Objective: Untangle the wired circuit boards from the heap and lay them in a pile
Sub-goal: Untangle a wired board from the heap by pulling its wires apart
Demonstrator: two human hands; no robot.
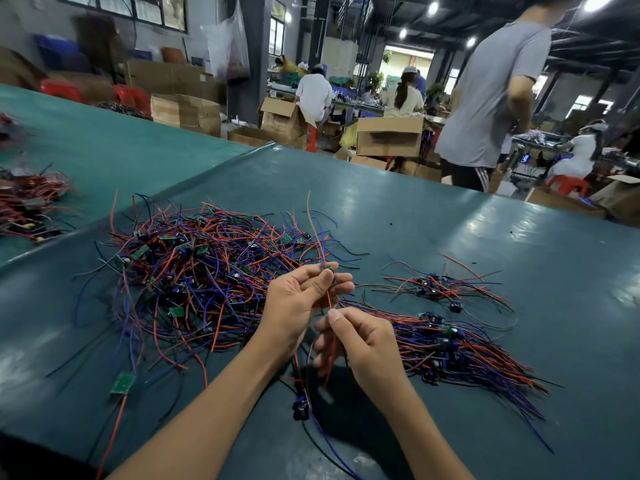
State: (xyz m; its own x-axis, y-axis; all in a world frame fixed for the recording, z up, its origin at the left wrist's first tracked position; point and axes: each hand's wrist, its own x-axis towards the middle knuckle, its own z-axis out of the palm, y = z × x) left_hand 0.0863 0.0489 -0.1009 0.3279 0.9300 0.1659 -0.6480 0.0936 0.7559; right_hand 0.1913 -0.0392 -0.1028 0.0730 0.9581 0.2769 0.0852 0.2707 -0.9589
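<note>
A tangled heap [207, 268] of small green circuit boards with red, blue and black wires covers the table's left middle. My left hand [301, 299] holds a small green board [328, 270] above the heap's right edge, its wires rising past my fingers. Just below, my right hand [360, 344] pinches a red wire [328, 299] that runs down from that board. A blue component [300, 408] dangles on wires under my hands. To the right lies a combed pile [457, 348] of sorted boards, with a smaller cluster [436, 287] behind it.
The teal table [398, 209] stretches far ahead and right. A single board [123, 382] on a red wire lies front left. Another wire heap [31, 202] sits on the adjoining table at left. A person [491, 98] stands beyond the far edge, among cardboard boxes [389, 136].
</note>
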